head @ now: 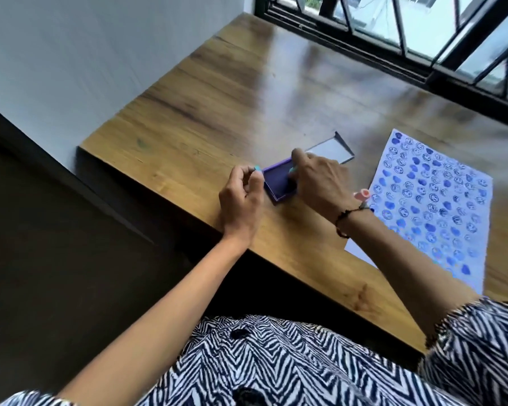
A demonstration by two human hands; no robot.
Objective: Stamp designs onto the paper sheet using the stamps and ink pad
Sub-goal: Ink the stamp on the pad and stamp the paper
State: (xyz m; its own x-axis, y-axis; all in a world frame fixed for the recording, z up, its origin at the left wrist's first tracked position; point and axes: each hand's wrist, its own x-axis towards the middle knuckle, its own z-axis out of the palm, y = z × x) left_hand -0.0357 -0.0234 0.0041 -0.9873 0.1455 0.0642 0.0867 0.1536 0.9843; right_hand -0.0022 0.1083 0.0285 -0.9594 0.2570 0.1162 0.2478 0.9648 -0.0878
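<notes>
The left hand (241, 197) sits curled, fingers bent toward 1 o'clock. At its 3 o'clock, the right hand (320, 183) lies palm-down, fingers curled under, forearm running back toward 5 o'clock.

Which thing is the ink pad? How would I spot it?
Find the wooden table near the window. Between the left hand and right hand sits the ink pad: a small open purple box with dark ink inside, left of the stamped paper sheet.

Table (217, 112): wood-grain top, smooth, semi-glossy with window glare. Paper sheet (440, 200): matt white paper, blue ink prints. Ink pad (279, 183): purple plastic case (pad surface dark, matt). Garment (276, 361): zebra-print woven cloth, matt
</notes>
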